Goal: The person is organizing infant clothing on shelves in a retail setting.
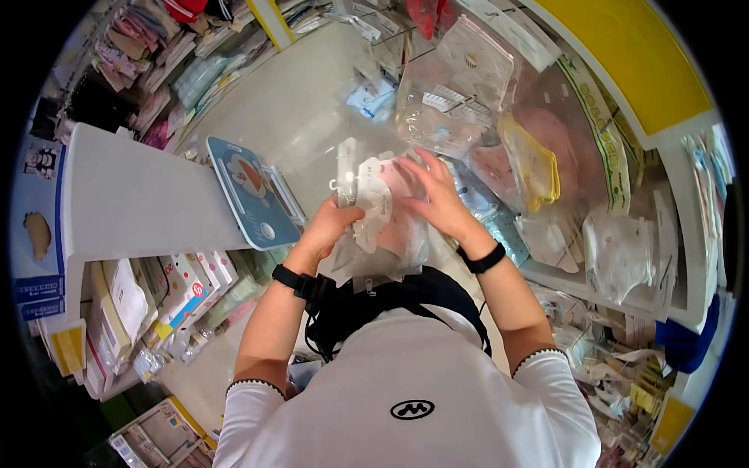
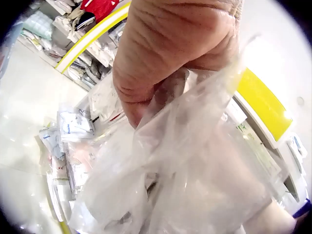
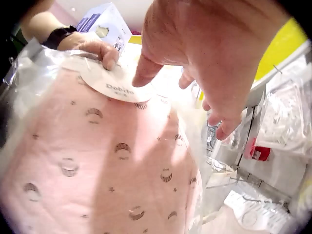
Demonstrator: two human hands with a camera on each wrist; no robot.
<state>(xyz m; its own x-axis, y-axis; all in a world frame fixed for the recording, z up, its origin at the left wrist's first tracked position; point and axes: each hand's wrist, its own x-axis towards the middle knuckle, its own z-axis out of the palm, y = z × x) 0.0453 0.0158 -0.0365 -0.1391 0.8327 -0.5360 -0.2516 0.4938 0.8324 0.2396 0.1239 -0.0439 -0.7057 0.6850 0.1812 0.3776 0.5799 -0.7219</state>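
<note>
In front of the waist hangs a clear plastic bag (image 2: 185, 161) holding a pink cloth item (image 3: 122, 146) printed with small dark moons and stars. A white scalloped card (image 1: 376, 204) with lettering lies along its edge. My left hand (image 1: 334, 222) pinches the bag at the card side, thumb on top. My right hand (image 1: 441, 193) is spread over the other side, its fingers loosely extended. In the right wrist view its thumb (image 3: 146, 73) is right at the card's edge. The cloth's folded shape leaves its exact kind unclear.
To the right, a shelf with hanging hooks carries packaged items, including a yellow-edged pouch (image 1: 538, 168). A blue scale-like board (image 1: 253, 191) stands on the white counter (image 1: 148, 191) at left. Boxes (image 1: 175, 296) fill the shelf below. Folded clothes line the far racks.
</note>
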